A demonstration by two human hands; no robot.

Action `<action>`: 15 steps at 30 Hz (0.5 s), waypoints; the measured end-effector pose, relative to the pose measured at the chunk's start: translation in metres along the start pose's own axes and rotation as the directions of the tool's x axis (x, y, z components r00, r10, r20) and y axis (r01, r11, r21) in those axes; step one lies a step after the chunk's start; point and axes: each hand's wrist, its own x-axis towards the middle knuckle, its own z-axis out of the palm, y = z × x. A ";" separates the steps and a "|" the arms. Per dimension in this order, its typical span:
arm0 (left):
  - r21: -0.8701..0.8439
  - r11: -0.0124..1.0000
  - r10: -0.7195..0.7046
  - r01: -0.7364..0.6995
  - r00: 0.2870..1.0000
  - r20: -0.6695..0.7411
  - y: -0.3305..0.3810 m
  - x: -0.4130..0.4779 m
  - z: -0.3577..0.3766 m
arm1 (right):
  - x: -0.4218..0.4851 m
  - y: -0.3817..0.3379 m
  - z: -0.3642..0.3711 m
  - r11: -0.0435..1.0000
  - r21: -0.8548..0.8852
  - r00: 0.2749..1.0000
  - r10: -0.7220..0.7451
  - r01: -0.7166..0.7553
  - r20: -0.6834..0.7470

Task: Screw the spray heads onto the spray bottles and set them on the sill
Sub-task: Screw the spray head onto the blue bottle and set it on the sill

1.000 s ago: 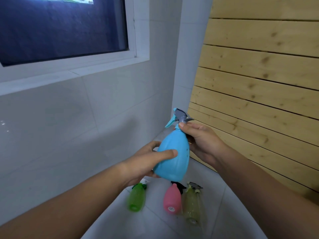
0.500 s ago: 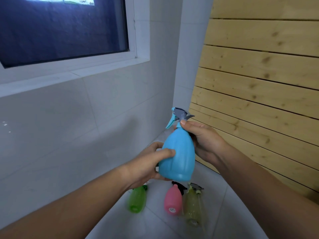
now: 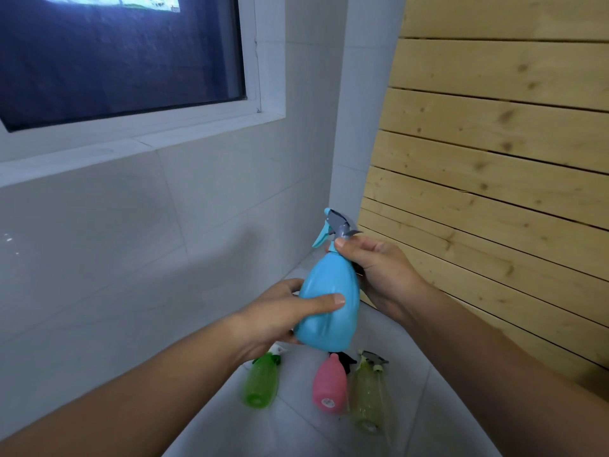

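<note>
A blue spray bottle [image 3: 329,301] is held upright in front of me, its grey and blue spray head [image 3: 334,227] on top. My left hand [image 3: 283,316] wraps the bottle's lower body. My right hand [image 3: 379,268] pinches the neck just under the spray head. On the floor below lie a green bottle [image 3: 262,380], a pink bottle [image 3: 330,385] and a pale yellow bottle [image 3: 369,397], each with a spray head at its far end. The white window sill [image 3: 131,146] runs along the upper left.
A dark window [image 3: 122,54] sits above the sill in a white tiled wall [image 3: 131,242]. A wooden slatted panel [image 3: 494,179] leans on the right. The floor is white tile [image 3: 296,430].
The blue bottle has tilted more upright and shifted slightly right in my hands. My right fingers stay at the neck. The view has risen a little.
</note>
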 end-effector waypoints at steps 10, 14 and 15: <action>-0.039 0.997 -0.057 0.063 0.990 0.129 0.001 0.003 -0.004 | -0.002 -0.004 0.000 0.999 0.027 1.000 -0.029 0.029 0.003; 0.009 0.999 -0.053 0.053 0.995 0.079 0.000 0.000 0.006 | -0.004 0.000 0.001 1.000 0.004 1.000 0.007 -0.007 0.023; -0.043 0.998 -0.043 0.046 0.996 0.073 -0.001 0.000 0.007 | -0.004 0.001 0.002 1.000 0.005 1.000 0.008 -0.008 0.024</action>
